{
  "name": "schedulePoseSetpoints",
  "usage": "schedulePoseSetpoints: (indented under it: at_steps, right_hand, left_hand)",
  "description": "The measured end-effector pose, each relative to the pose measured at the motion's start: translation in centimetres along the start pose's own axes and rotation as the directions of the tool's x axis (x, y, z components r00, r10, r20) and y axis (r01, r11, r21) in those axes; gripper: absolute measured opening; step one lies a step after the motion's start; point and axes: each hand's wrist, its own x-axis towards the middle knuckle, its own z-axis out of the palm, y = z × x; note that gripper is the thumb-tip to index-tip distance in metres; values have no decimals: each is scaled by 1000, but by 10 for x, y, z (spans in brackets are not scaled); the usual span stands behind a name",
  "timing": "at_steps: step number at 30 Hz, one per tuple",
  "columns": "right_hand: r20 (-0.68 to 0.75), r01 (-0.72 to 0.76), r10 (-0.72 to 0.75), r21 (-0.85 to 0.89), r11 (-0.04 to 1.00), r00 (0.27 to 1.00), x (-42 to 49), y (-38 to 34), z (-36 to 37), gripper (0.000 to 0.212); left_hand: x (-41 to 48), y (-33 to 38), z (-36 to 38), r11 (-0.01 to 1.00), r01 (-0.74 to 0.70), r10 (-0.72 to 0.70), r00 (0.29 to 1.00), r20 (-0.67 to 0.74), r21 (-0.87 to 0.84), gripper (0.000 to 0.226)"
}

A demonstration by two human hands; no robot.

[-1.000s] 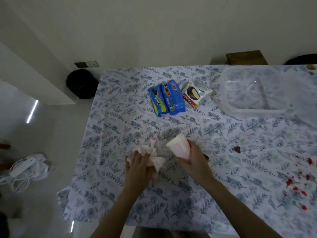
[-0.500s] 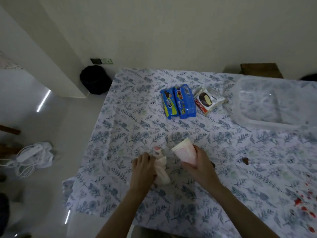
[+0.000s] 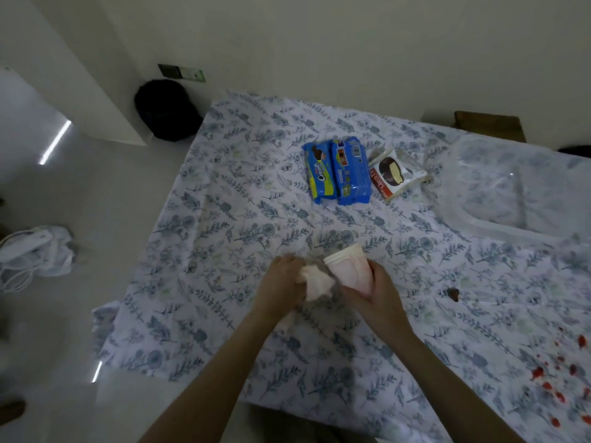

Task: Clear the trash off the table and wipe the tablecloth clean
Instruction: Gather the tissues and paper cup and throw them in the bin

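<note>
Trash-gathering step, centre of frame: our left hand (image 3: 281,284) grips a crumpled tissue (image 3: 315,281) beside the mouth of a tilted paper cup (image 3: 350,270), which our right hand (image 3: 375,297) clasps above the tablecloth (image 3: 224,238). Next, we judge, comes stuffing the tissue inside; red stains (image 3: 558,378) at lower right await wiping.

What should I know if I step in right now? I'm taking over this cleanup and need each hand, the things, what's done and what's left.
Left hand: gripping a crumpled tissue, right beside the cup mouth.
Right hand: holding a paper cup, tilted toward the tissue.
On the tablecloth: two blue cookie packs, a snack wrapper, a clear plastic lid, a brown crumb, red spots.
Done: tissue and cup picked up.
Left: bin them, likely in the black bin; clear the rest; wipe the stains.
</note>
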Motion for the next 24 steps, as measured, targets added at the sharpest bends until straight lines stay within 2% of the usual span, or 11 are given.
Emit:
schedulePoseSetpoints:
  at_steps: [2,4,6,7,10,12,14,17,21,24]
  right_hand:
    - [14,-3,3,-20,1000,1000,3,-5,7,71]
    - [20,13,-13,-27,1000,1000,5,-11,15,74]
    - [30,24,-24,-15,1000,999,5,-15,23,73]
    - [35,29,-29,-14,999,999,5,-17,26,72]
    - [47,40,-40,-6,999,998,1,-17,31,71]
    - [63,47,-47,8,999,997,-1,-15,33,72]
    - [81,39,-40,26,999,996,-4,-12,33,72]
    - [99,38,-38,10,999,994,-8,-10,30,74]
    - [91,36,-37,17,999,995,-13,-8,24,75]
    - [77,31,-34,42,999,996,-15,-6,21,68]
  left_hand:
    - [0,-5,-9,947,228,-253,964,-85,-224,31]
    - [-6,-12,-15,910,283,-341,926,-161,-302,47]
    - [-18,-24,-17,934,246,-291,945,-152,-259,60]
    - [-26,-30,-16,956,210,-234,967,-103,-204,67]
    - [-53,-50,-7,995,-30,24,998,52,98,111]
    - [-65,-64,0,957,-145,123,987,101,250,120]
    - [-70,-74,5,940,-173,152,984,93,293,103]
    - [-66,-74,5,949,-150,155,988,6,277,66]
    - [-56,-50,1,994,-25,49,972,-228,105,32]
    - [-55,-36,5,1000,-3,-5,962,-272,-29,26]
